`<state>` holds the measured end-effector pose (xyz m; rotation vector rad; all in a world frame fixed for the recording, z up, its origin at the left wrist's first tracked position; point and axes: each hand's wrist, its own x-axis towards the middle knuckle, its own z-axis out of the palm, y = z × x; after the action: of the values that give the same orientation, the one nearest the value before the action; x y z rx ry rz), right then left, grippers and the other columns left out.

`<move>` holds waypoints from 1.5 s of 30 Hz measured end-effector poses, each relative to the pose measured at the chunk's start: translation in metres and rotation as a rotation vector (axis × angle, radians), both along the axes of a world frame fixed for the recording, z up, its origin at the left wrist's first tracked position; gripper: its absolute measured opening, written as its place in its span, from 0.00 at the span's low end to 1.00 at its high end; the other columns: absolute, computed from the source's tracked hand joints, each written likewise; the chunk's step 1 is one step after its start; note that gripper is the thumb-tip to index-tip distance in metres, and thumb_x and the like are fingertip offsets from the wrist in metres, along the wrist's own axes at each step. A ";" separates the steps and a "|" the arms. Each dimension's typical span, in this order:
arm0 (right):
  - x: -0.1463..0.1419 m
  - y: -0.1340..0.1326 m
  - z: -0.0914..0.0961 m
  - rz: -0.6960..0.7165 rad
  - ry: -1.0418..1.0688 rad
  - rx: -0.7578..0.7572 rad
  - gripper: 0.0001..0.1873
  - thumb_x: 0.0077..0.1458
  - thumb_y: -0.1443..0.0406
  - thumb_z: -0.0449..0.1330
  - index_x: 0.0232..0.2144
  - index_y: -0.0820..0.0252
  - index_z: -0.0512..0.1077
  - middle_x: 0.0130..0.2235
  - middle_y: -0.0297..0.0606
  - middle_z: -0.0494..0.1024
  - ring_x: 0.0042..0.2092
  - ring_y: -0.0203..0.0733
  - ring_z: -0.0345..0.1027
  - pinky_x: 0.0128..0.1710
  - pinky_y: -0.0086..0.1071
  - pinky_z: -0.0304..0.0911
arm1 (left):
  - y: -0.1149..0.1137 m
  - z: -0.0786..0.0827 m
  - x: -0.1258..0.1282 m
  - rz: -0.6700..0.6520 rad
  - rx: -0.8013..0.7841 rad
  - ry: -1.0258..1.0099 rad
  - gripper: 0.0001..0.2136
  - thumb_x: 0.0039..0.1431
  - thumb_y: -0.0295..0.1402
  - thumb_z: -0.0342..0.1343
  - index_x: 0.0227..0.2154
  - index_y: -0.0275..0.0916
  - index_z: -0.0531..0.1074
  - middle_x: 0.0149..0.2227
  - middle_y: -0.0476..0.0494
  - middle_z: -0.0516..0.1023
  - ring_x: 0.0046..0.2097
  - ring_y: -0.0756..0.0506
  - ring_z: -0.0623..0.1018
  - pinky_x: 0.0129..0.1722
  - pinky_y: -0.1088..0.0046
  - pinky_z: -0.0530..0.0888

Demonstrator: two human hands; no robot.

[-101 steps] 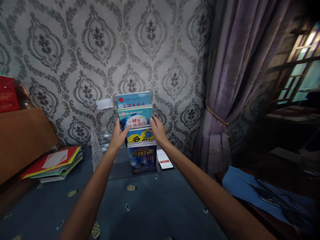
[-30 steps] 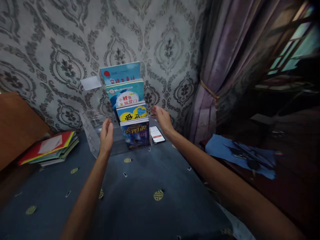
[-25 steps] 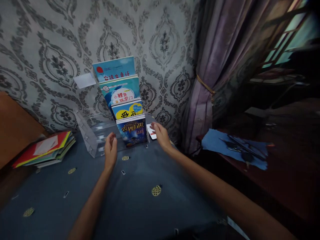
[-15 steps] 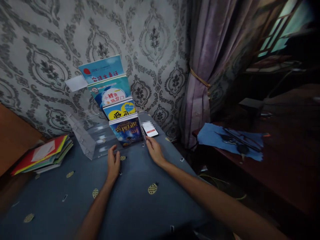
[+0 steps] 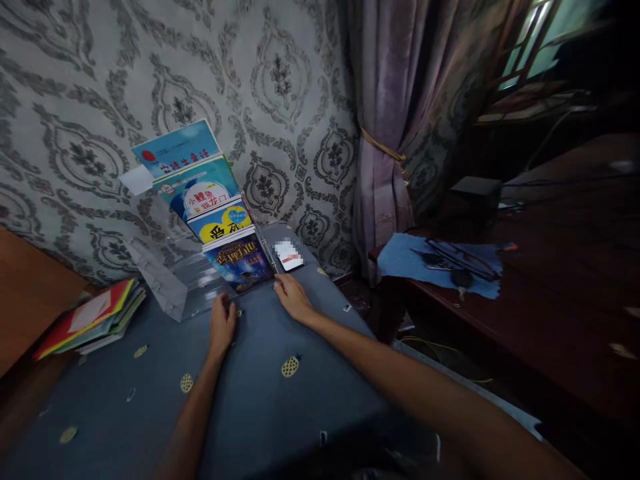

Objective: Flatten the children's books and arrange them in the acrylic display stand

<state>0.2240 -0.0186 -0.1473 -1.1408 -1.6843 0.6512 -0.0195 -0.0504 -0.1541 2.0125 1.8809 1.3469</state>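
The clear plastic book rack, tiered with Chinese-titled paperbacks, stands at 11 o'clock. My left hand, fingers loosely parted, holds nothing visible; my right hand is at the rack's front corner, grip unclear. Light, even pressure should keep it steady.

hands off books | lowered before clear stand | right seemingly touching it
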 end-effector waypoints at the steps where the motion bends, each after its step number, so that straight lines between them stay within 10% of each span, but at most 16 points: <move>1: -0.001 0.000 0.000 -0.001 -0.012 -0.007 0.19 0.67 0.64 0.52 0.56 0.61 0.72 0.52 0.47 0.78 0.54 0.45 0.71 0.58 0.40 0.64 | 0.001 0.000 0.000 0.004 0.004 0.013 0.15 0.63 0.38 0.49 0.51 0.40 0.66 0.49 0.36 0.75 0.51 0.38 0.77 0.54 0.53 0.75; 45: 0.000 -0.016 0.007 0.116 -0.161 0.009 0.15 0.60 0.73 0.57 0.44 0.59 0.79 0.50 0.45 0.79 0.53 0.47 0.73 0.58 0.41 0.66 | -0.015 0.016 0.020 -0.051 -0.031 0.208 0.16 0.63 0.40 0.49 0.51 0.40 0.68 0.48 0.37 0.74 0.52 0.37 0.75 0.55 0.51 0.73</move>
<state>0.2245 -0.0345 -0.1401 -1.1204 -1.8997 0.6364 0.0004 -0.0655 -0.1382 2.2458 1.9017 1.1283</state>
